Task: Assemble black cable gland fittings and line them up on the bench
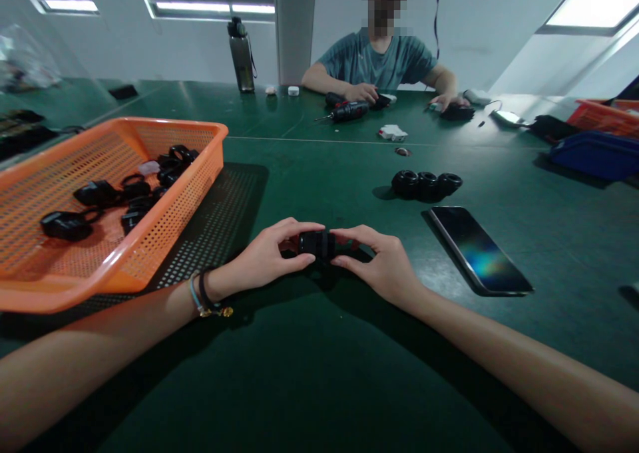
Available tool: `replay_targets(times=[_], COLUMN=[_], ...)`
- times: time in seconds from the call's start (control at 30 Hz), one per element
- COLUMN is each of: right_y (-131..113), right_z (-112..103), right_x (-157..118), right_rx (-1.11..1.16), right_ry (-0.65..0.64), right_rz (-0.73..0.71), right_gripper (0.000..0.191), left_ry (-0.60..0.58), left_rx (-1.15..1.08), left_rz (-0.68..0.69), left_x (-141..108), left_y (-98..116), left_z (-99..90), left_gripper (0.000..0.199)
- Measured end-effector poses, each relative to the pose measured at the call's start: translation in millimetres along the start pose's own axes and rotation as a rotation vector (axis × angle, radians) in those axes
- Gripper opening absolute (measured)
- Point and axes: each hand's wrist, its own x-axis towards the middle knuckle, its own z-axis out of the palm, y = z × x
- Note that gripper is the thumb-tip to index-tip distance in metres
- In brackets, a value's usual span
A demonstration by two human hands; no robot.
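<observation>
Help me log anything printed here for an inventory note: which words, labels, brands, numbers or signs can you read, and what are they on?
No text can be read anywhere.
Black piece in both hands: too dark and small to read.
Phone: only a glare on the screen.
Drill: any marking is too small.
Bottle: none legible.
Shirt: none legible.

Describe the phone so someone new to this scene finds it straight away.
On the green table, look to the right of the right hand. The smartphone lies flat and slanted there, screen up. Unlike the three chunky black rounded parts lined up just beyond it, it is a thin, glossy slab with a rainbow-tinted glare.
</observation>
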Motion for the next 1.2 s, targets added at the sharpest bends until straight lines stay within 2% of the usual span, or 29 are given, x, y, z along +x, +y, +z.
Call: replay_targets(times=[0.77,1.2], right_y=[1.0,1.5], right_z=[0.8,1.6], right_x=[0.8,0.4], right_rx=[-0.019,0.013], right_ry=[-0.01,-0.003], right_rz=[0.006,0.001], right_gripper=[0.028,0.035], left_ry=[0.001,0.002], left_rx=[-0.023,0.002], left_rz=[0.004,0.018], left_x=[0.4,0.6], left_y=[0.9,-0.2], left_z=[1.4,0.7], left_gripper=[0.041,0.04])
